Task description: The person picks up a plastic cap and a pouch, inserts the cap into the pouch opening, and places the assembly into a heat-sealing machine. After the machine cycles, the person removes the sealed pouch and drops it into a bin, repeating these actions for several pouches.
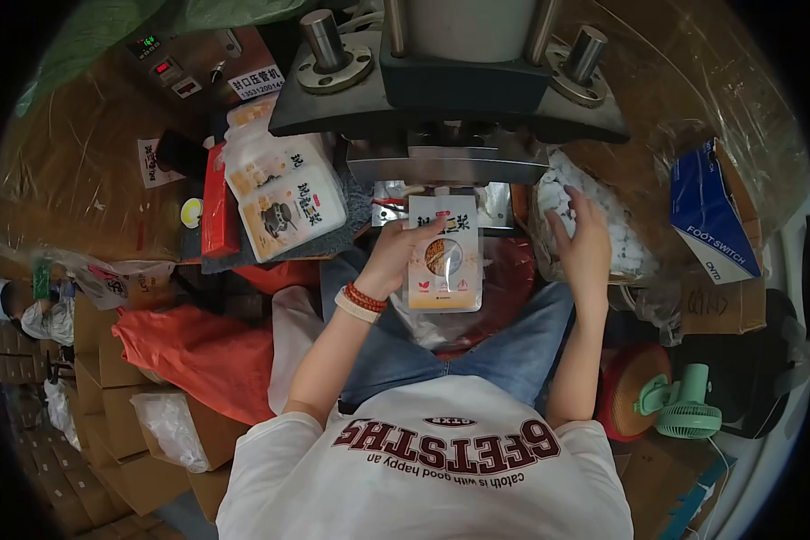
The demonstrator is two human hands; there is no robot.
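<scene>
My left hand [394, 254] grips a white and orange printed pouch [445, 281] by its left edge, thumb across the front. The pouch has a round window showing something brown and grey, and its top is just in front of the machine's metal press bar [459, 168]. On the right, my right hand [587, 236] hovers at a box of small white pieces [628, 245], thumb and fingers apart. Whether the fingertips touch any of the pieces is hard to see. A stack of similar flat pouches [288, 202] lies to the left of the machine.
A red box [218, 202] stands beside the pouch stack. The press's metal posts [322, 43] rise ahead, with a control box [184, 67] at back left. A blue foot switch box [713, 216] is far right, above a green fan [688, 409].
</scene>
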